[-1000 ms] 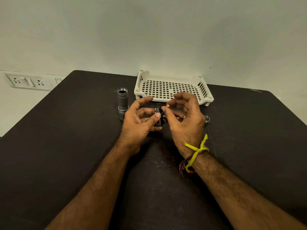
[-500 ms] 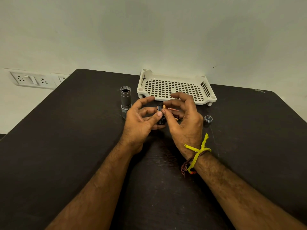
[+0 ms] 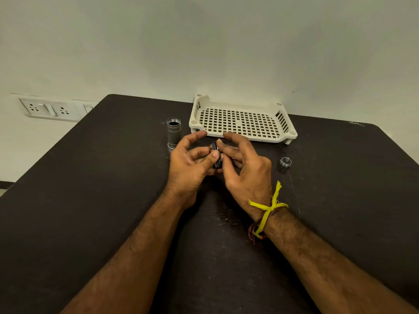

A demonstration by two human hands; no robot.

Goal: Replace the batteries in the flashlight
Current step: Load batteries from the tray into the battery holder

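Note:
The grey flashlight body (image 3: pixel 173 135) stands upright on the dark table, its open end up, just left of my hands. Its tail cap (image 3: pixel 285 163), with a small spring showing, lies on the table to the right. My left hand (image 3: pixel 189 165) grips a small black battery holder (image 3: pixel 217 156) between thumb and fingers, above the table's middle. My right hand (image 3: pixel 246 165) pinches the holder's top end, where a copper-coloured battery tip shows. Most of the holder is hidden between my fingers.
A cream perforated plastic tray (image 3: pixel 243 120) sits at the table's far edge, right behind my hands. The dark table (image 3: pixel 90 200) meets a pale wall, and a socket panel (image 3: pixel 48 108) is on the wall at the left.
Both hands stay together on the battery holder. My right fingers have spread and shifted toward its top end. The tail cap, once hidden behind my right hand, is now in plain sight.

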